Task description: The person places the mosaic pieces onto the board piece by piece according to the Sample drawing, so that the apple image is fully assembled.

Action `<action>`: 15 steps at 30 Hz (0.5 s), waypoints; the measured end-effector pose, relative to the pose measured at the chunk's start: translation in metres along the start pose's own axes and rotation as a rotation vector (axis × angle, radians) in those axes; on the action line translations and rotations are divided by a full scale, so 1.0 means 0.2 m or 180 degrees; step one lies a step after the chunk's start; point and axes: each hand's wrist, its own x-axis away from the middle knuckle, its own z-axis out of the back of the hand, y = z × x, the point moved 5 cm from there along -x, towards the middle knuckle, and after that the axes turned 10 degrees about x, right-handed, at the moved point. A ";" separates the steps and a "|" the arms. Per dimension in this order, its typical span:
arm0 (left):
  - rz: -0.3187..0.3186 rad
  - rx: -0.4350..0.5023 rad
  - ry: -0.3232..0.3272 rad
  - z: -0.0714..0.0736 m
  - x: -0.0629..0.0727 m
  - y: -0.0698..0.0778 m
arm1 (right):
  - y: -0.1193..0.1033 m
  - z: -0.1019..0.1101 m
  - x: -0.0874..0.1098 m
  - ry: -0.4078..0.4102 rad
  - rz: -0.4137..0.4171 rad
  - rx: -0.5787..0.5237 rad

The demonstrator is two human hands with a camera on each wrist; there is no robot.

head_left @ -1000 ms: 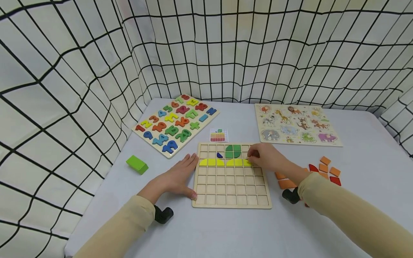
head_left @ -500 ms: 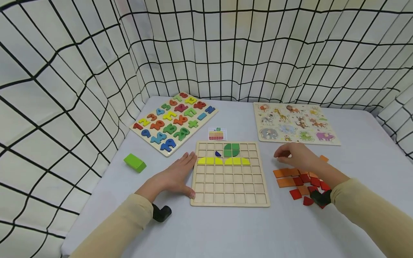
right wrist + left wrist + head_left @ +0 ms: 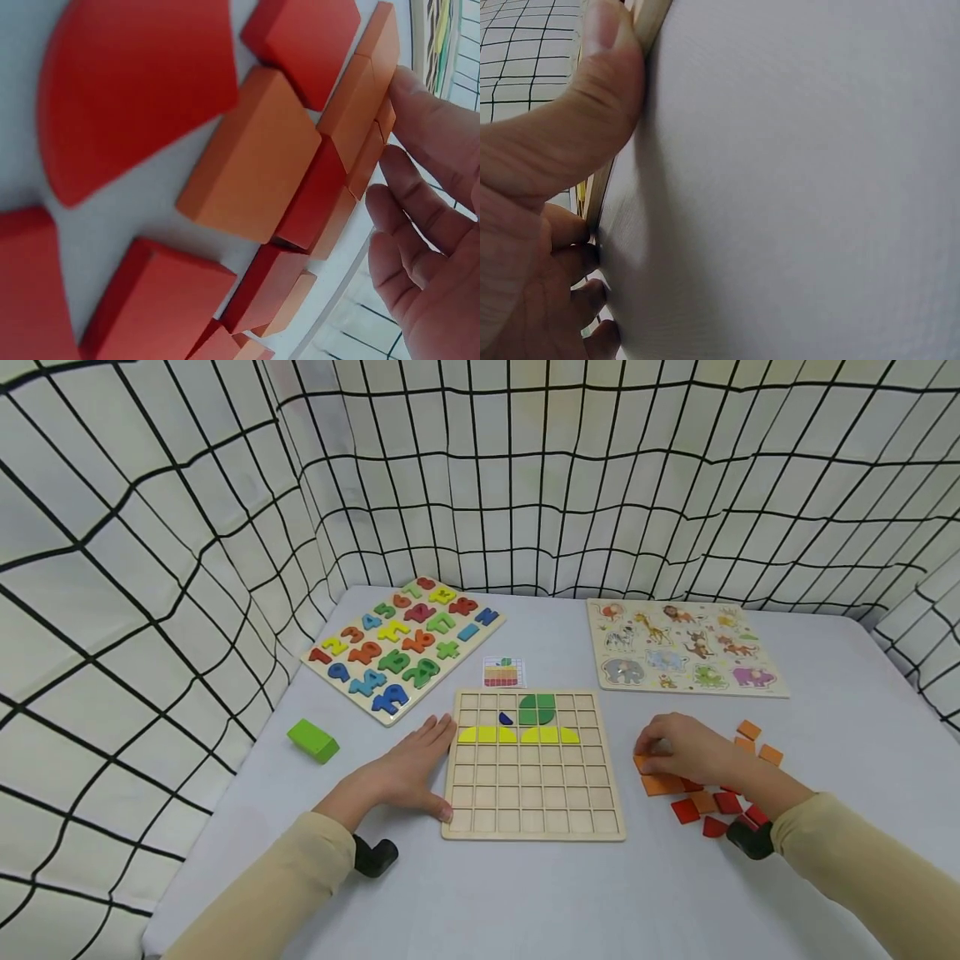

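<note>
Okay, so the pale wooden grid board [image 3: 529,797] lies flat on the white-covered table [image 3: 540,902], right between the two hands. The left hand [image 3: 411,772] is spread wide, fingers straight and thumb out, pressing along the board's left edge; it's bracing the board rather than wrapped around anything. The thumb is down by the near left corner.

The right hand [image 3: 686,750] is off to the board's right, over the flat orange tiles [image 3: 662,785] and flat red tiles [image 3: 685,811], which lie in a loose bunch. Its fingers are half bent, with thumb and index fingertips down at the orange ones on the board's side. The wrist view is tight and angled there, so I honestly can't tell if a tile is pinched or just touched.

Inside the board: rounded green pieces [image 3: 536,710] in the top two rows, a small dark blue piece [image 3: 506,719] just left of them, and two yellow rows of pieces [image 3: 487,735] with rounded ends in the third row. The lower rows show plain wood.

Just beyond the board sits a small printed card [image 3: 504,672]. Behind it, a wooden letter-and-number board [image 3: 417,691] is at left, full of colourful characters, and a wooden animal board [image 3: 686,681] at right holds animal pictures. A bright green block [image 3: 313,741] lies left of the left hand.
</note>
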 end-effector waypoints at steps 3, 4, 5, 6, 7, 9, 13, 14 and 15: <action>-0.0001 -0.0013 -0.0003 0.00 0.00 0.00 | 0.00 0.00 -0.01 0.0017 0.0039 0.0087; 0.0008 -0.0021 -0.0006 0.00 0.00 0.00 | -0.01 0.00 -0.01 0.0018 0.0037 0.0093; 0.0014 -0.0025 -0.0009 0.00 0.00 0.00 | -0.01 0.00 -0.01 0.0021 0.0033 0.0098; 0.0015 -0.0024 -0.0010 0.00 0.00 0.00 | -0.01 0.00 -0.01 0.0015 0.0021 0.0088; 0.0014 -0.0017 -0.0011 0.00 0.00 0.00 | -0.01 0.00 -0.01 0.0000 -0.0011 0.0061; 0.0021 -0.0007 -0.0012 0.00 0.00 0.00 | -0.02 0.01 -0.01 -0.0020 -0.0086 -0.0005; 0.0014 -0.0003 -0.0020 0.00 0.01 0.00 | -0.04 0.03 -0.02 0.0041 -0.0157 -0.0127; 0.0012 0.0002 -0.0018 0.00 0.01 0.00 | -0.05 0.03 -0.02 0.0079 -0.0154 -0.0153; 0.0018 0.0001 -0.0019 0.00 0.01 0.01 | -0.06 0.04 -0.03 0.0118 -0.0143 -0.0183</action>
